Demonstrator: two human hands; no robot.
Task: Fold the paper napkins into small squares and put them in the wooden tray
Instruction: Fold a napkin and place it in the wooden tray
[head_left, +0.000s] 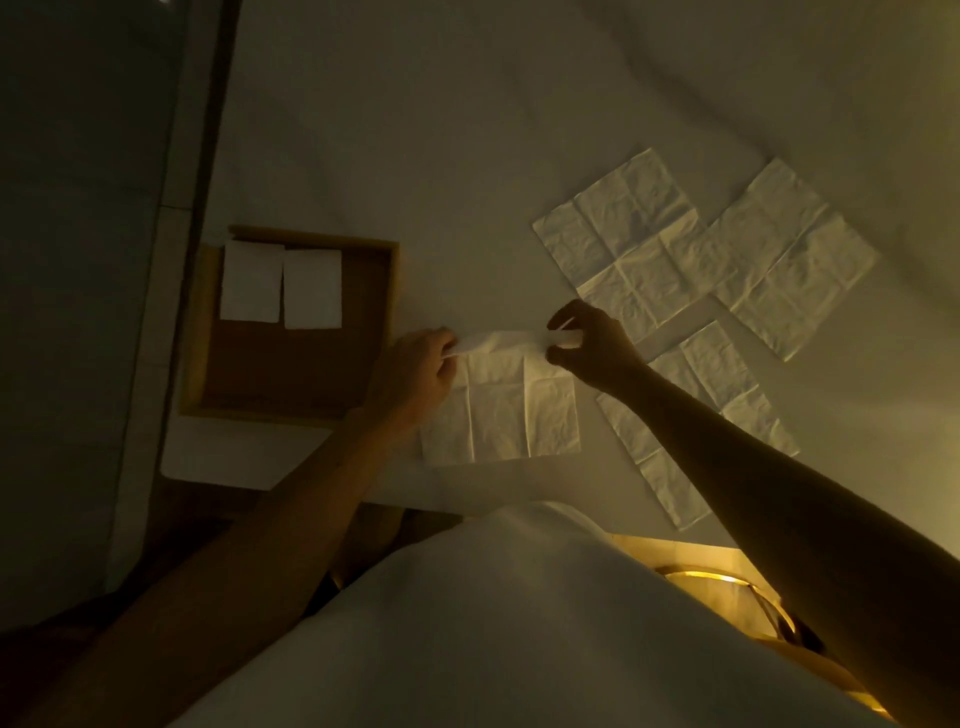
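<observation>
Beside the wooden tray (395, 291), left hand (415, 374) and right hand (592, 343) each pinch one napkin (509, 410) edge

Dim room, white sheet (467, 130) serving as the worktop.
Sheet softly creased twd far edge; dark panel (67, 260) along its L edge, pale strip (189, 130) btwn; yellow-lit curved rim (727, 576) glows past near R corner; brown wood (208, 512) below near L corner.
</observation>
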